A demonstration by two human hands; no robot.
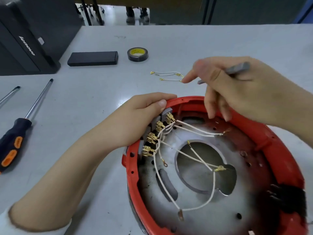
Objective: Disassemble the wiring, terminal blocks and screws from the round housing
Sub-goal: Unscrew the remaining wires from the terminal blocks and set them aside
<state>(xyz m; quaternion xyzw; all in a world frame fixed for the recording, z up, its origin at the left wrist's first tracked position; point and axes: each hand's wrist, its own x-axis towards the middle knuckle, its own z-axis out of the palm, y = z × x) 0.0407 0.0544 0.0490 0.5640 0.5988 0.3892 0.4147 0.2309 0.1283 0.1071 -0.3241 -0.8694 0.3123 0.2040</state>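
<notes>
Left hand (144,116) reaching in from lower left, forearm bare, palm down, fingers (160,103) curled over and closed in a grip, thumb tucked beneath. Right hand (237,89) raised higher, coming in from the right, blurred, index finger pointing out leftward, remaining fingers drooping downward, loosely spread, something slim pinched against the palm.

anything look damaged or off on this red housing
Yes. The red housing has a blackened, charred-looking patch on its rim at the lower right, and dark sooty staining on the metal plate near the terminal blocks. Several white wires end loose, ring lugs unattached. The left hand steadies the rim.
</notes>
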